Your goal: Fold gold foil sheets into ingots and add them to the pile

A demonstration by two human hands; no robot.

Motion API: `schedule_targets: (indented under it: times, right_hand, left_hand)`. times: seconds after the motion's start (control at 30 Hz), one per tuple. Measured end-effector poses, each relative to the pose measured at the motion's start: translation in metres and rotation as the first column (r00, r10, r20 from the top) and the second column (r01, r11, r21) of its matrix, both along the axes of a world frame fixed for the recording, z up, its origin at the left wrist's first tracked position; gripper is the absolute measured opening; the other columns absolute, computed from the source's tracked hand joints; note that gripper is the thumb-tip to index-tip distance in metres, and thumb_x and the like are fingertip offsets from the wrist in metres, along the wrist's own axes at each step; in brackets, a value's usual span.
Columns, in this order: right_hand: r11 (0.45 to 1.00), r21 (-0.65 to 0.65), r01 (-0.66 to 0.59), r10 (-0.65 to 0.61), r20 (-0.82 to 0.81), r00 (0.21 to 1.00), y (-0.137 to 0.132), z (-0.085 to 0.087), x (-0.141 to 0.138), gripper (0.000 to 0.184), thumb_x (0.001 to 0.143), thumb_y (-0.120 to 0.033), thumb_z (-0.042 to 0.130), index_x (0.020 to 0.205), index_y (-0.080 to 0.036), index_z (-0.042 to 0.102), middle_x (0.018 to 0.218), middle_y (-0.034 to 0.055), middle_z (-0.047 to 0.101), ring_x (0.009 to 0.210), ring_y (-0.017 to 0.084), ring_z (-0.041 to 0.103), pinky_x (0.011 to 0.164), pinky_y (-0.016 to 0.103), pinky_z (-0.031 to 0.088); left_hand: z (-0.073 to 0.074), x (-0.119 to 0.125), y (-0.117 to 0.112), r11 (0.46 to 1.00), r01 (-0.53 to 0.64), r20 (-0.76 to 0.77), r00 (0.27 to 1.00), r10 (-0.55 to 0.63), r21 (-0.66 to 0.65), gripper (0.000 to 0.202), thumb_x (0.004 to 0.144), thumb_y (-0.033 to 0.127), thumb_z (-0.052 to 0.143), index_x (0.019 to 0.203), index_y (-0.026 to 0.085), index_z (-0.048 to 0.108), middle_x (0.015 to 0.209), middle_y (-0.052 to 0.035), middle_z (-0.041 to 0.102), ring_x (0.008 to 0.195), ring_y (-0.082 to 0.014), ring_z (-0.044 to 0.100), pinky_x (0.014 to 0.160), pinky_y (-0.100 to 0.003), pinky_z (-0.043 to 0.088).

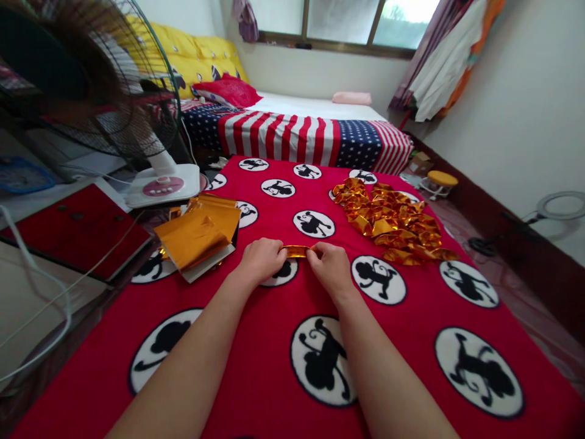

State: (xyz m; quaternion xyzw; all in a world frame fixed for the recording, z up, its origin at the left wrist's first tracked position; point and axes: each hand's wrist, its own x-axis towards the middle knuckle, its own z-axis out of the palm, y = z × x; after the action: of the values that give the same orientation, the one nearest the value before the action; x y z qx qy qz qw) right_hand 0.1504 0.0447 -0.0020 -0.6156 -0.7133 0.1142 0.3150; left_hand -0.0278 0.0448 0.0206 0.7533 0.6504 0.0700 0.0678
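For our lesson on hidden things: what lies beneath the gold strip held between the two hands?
Below the gold strip, the red cloth shows, with part of a white circle. The left hand covers some of that circle; whatever the strip itself covers cannot be seen.

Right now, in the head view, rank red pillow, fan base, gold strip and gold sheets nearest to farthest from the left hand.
1. Gold strip: held in the left hand.
2. Gold sheets: left of that hand.
3. Fan base: left, beyond the sheets.
4. Red pillow: on the far bed.
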Motion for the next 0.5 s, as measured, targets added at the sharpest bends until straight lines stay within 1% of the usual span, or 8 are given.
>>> schedule_targets:
  times: [0.07, 0.17, 0.37, 0.5]
  right_hand:
    - [1.0, -0.007, 0.025, -0.024, 0.102, 0.995, -0.002, 0.006, 0.0, 0.021, 0.082, -0.027, 0.056, 0.069, -0.021, 0.072, 0.064, 0.0057, 0.069, 0.059, 0.017, 0.06, 0.054, 0.026, 0.03]
    - [0.998, -0.049, 0.047, -0.035, 0.211, 0.977, -0.006, 0.015, -0.001, 0.022, 0.081, -0.029, 0.055, 0.069, -0.022, 0.071, 0.064, 0.0049, 0.069, 0.06, 0.017, 0.06, 0.053, 0.027, 0.026]
    - [0.988, -0.146, 0.047, 0.001, 0.317, 0.948, -0.006, 0.027, 0.0, 0.023, 0.081, -0.033, 0.053, 0.074, -0.022, 0.073, 0.069, 0.0052, 0.071, 0.067, 0.017, 0.062, 0.054, 0.027, 0.025]
    - [0.971, -0.24, 0.002, 0.085, 0.351, 0.932, -0.004, 0.033, 0.003, 0.026, 0.083, -0.033, 0.05, 0.074, -0.021, 0.073, 0.073, 0.0067, 0.072, 0.068, 0.017, 0.061, 0.054, 0.028, 0.023]
  left_hand:
    - [0.002, -0.001, -0.002, 1.0, 0.013, -0.012, 1.0, -0.013, -0.007, 0.04, 0.088, 0.034, 0.037, 0.091, 0.021, 0.075, 0.088, -0.0135, 0.075, 0.082, -0.0283, 0.069, 0.067, -0.032, 0.047]
    - [0.007, -0.001, -0.005, 0.998, 0.018, -0.029, 0.999, -0.02, -0.057, 0.042, 0.087, 0.032, 0.035, 0.093, 0.02, 0.074, 0.092, -0.0136, 0.075, 0.086, -0.0296, 0.069, 0.07, -0.034, 0.049]
    - [0.017, -0.002, -0.006, 0.988, 0.014, -0.048, 0.999, -0.021, -0.155, 0.044, 0.087, 0.033, 0.032, 0.095, 0.021, 0.073, 0.098, -0.0138, 0.074, 0.092, -0.0309, 0.069, 0.074, -0.036, 0.051]
    - [0.019, 0.0, -0.008, 0.982, 0.021, -0.046, 0.998, -0.03, -0.19, 0.046, 0.088, 0.033, 0.03, 0.097, 0.019, 0.073, 0.102, -0.0153, 0.073, 0.096, -0.0314, 0.069, 0.076, -0.037, 0.051]
